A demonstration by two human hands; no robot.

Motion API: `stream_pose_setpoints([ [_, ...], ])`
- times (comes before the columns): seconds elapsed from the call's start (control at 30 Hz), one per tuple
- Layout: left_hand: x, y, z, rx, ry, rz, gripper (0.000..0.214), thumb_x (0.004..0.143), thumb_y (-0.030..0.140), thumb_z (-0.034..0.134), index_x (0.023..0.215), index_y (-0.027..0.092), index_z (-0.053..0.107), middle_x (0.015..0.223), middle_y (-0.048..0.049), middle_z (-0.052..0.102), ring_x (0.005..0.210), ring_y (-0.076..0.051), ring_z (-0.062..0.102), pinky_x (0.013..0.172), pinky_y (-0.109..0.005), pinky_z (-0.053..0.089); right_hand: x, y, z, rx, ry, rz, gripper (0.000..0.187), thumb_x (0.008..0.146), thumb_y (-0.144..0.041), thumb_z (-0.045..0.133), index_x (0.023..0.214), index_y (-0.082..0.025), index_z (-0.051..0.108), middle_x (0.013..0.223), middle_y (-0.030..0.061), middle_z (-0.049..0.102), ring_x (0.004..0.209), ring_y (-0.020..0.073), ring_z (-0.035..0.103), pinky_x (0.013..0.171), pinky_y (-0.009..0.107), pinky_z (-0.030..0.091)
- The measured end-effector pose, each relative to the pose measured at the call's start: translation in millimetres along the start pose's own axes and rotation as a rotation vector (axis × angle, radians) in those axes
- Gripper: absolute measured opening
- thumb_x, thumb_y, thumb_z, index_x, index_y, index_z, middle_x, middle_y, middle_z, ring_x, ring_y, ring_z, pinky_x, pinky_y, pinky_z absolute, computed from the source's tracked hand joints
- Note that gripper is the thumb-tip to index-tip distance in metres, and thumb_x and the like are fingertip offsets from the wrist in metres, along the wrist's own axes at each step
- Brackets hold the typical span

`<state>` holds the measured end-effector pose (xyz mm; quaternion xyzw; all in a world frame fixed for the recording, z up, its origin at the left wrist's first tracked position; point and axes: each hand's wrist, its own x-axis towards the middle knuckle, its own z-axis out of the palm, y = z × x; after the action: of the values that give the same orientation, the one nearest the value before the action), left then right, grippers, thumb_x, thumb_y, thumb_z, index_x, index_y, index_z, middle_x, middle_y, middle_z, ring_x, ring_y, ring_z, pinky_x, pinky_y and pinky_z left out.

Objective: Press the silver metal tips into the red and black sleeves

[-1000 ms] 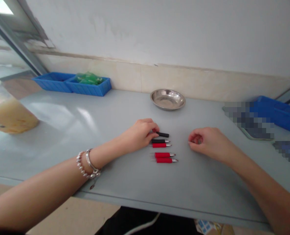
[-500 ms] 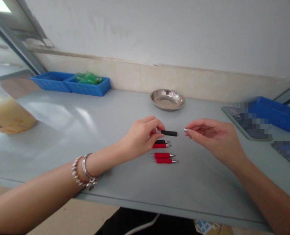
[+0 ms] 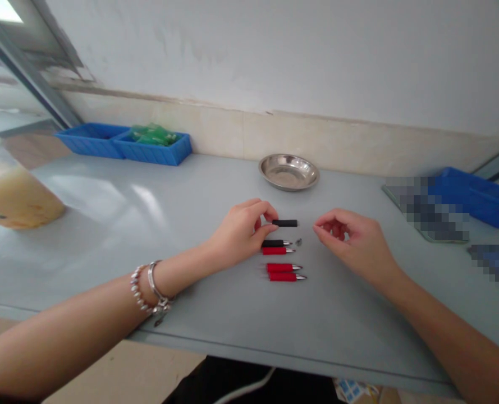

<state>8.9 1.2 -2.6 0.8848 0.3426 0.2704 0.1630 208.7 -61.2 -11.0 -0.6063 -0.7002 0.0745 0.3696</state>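
Note:
Between the thumb and fingers of my left hand is a black pen barrel without a metal tip, its free end toward the right. My right hand is closed in a pinch to the right of it, apart from the barrel, and nothing shows at its fingertips. A small silver pen tip, somewhat blurred, is below the gap between the hands. Under my left hand lie a black pen barrel with a silver tip and several red pen barrels with silver tips, pointing right.
A round metal dish stands near the wall. Blue bins are at the back left, one holding green plastic. A large clear tub is at the left edge. Another blue bin and two pixelated flat devices lie at right.
The small silver tip has left my right fingers and now shows near the pens. My left hand has shifted slightly left with the black barrel.

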Motion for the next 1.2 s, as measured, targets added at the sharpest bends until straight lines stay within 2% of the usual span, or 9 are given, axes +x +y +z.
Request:
stream_pose_setpoints([
  [0.1,0,-1,-0.6,0.010,0.044,0.006,0.008,0.076,0.015,0.056,0.083,0.013,0.056,0.071,0.0008,0.053,0.056,-0.008,0.045,0.057,-0.021,0.037,0,3,1,-0.041,-0.048,-0.089,0.010,0.075,-0.020,0.057,0.083,-0.016,0.060,0.068,0.0011,0.055,0.061,0.0128,0.048,0.058,0.026,0.039],
  [0.2,-1,-1,0.2,0.003,0.077,0.032,0.007,0.076,0.014,0.055,0.083,0.013,0.056,0.072,0.0008,0.053,0.056,-0.007,0.045,0.057,-0.020,0.037,0,4,5,-0.057,-0.177,-0.182,0.017,0.079,-0.023,0.054,0.093,-0.016,0.059,0.076,0.0041,0.057,0.068,0.0153,0.049,0.061,0.028,0.040],
  [0.33,-1,1,1.7,-0.017,0.083,0.063,0.007,0.077,0.013,0.053,0.083,0.013,0.054,0.075,0.0003,0.053,0.058,-0.007,0.046,0.058,-0.020,0.039,-1,3,10,-0.081,-0.266,-0.229,0.012,0.081,-0.017,0.049,0.080,-0.015,0.061,0.074,0.0058,0.059,0.071,0.0168,0.051,0.064,0.030,0.041],
  [0.43,-1,3,1.3,-0.029,0.079,0.078,0.008,0.077,0.011,0.052,0.084,0.012,0.054,0.076,-0.0005,0.053,0.060,-0.008,0.048,0.059,-0.020,0.039,-1,2,11,-0.074,-0.248,-0.213,0.010,0.078,-0.015,0.052,0.074,-0.015,0.061,0.070,0.0049,0.059,0.067,0.0161,0.051,0.062,0.030,0.041],
  [0.5,-1,4,0.4,-0.037,0.079,0.079,0.008,0.077,0.010,0.052,0.084,0.012,0.055,0.076,-0.0009,0.053,0.061,-0.008,0.049,0.059,-0.020,0.040,-1,2,9,-0.019,-0.194,-0.142,0.007,0.076,-0.016,0.055,0.075,-0.016,0.061,0.067,0.0030,0.058,0.061,0.0143,0.050,0.059,0.029,0.040],
  [0.63,-2,7,-1.0,-0.035,0.075,0.060,0.008,0.076,0.009,0.053,0.082,0.012,0.056,0.076,-0.0011,0.054,0.063,-0.008,0.049,0.059,-0.020,0.039,-2,0,2,0.309,-0.057,0.033,0.006,0.075,-0.022,0.058,0.079,-0.018,0.059,0.066,0.0002,0.057,0.058,0.0116,0.051,0.054,0.024,0.041],
  [0.77,-3,9,-1.1,-0.034,0.072,0.069,0.007,0.076,0.009,0.054,0.081,0.012,0.057,0.076,-0.0011,0.056,0.062,-0.008,0.050,0.058,-0.019,0.039,-4,-6,1,0.495,-0.028,0.025,0.006,0.073,-0.021,0.062,0.077,-0.019,0.058,0.069,0.0003,0.059,0.061,0.0106,0.054,0.055,0.023,0.043],
  [1.03,-5,11,-2.3,-0.014,0.051,0.106,0.009,0.075,0.009,0.052,0.082,0.012,0.057,0.077,-0.0018,0.058,0.062,-0.008,0.050,0.058,-0.019,0.040,-6,-8,4,0.516,-0.049,0.017,0.006,0.073,-0.021,0.062,0.077,-0.019,0.058,0.071,0.0012,0.060,0.063,0.0114,0.055,0.056,0.024,0.044],
  [1.2,-5,11,-2.5,-0.006,0.032,0.145,0.010,0.074,0.006,0.050,0.081,0.012,0.055,0.075,-0.0009,0.056,0.061,-0.008,0.050,0.058,-0.018,0.040,-5,-5,5,0.457,-0.064,0.012,0.006,0.073,-0.021,0.061,0.078,-0.019,0.058,0.072,0.0008,0.059,0.063,0.0114,0.054,0.057,0.024,0.044],
])
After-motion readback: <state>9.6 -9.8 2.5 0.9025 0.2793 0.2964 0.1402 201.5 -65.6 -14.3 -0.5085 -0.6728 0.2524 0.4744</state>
